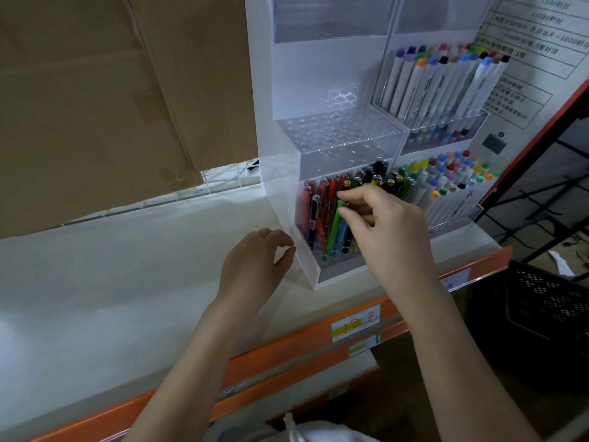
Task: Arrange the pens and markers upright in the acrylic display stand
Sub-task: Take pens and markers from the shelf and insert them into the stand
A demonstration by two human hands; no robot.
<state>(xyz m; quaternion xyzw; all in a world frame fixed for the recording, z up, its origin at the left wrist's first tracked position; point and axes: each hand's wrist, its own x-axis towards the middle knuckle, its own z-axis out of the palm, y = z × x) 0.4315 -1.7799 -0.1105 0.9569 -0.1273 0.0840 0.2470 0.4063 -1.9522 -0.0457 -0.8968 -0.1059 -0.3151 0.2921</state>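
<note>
A wide sheet of brown cardboard (95, 100) fills the upper left, standing behind a white shelf (127, 266) with an orange front edge (287, 352) that carries paper labels. On the shelf's right part stands the acrylic display stand (318, 90), a tall clear-and-white unit with stepped tiers. Its upper left tier is a perforated tray (341, 129) with nothing standing in its holes. To the right, white-barrelled markers (446, 84) with coloured caps lean in an upper compartment, and more markers with bright caps (452, 180) fill the compartment below. A printed sheet (541, 33) is behind the stand on the far right, and a black mesh basket (548, 314) sits lower right, below shelf level.

In the lower left compartment, coloured pens (322, 212) stand roughly upright, some tilted: pink, orange, dark blue, light blue and black ones.

The right hand (389, 224) reaches into that compartment, its thumb and forefinger pinching the top of a green pen (333, 231) that slants among the others with its lower end at the compartment floor. The left hand (255, 263) rests just beside the stand's lower left corner, fingers loosely curled, holding nothing, its fingertips close to the clear side wall.
</note>
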